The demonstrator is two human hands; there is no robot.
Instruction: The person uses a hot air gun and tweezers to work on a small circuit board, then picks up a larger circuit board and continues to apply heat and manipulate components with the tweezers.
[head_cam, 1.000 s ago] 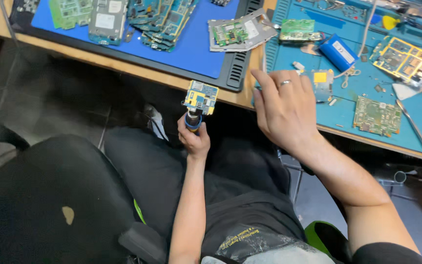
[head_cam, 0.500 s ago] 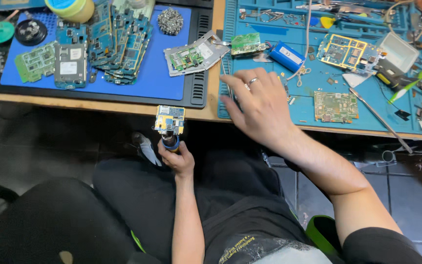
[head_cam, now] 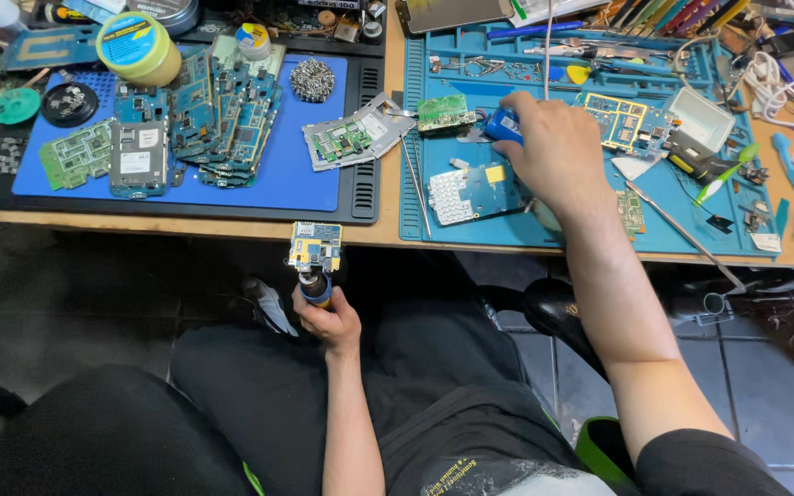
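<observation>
The right hand (head_cam: 558, 147) reaches over the teal mat (head_cam: 434, 211), fingers curled on a small blue cylinder (head_cam: 504, 125). The left hand (head_cam: 328, 317) grips a yellow circuit board (head_cam: 315, 246) on a holder below the counter (head_cam: 186, 226) edge. A yellow-green round tin (head_cam: 138, 48) stands behind the blue mat (head_cam: 296, 179).

Circuit boards (head_cam: 204, 115) crowding blue mat (head_cam: 310, 184)
</observation>
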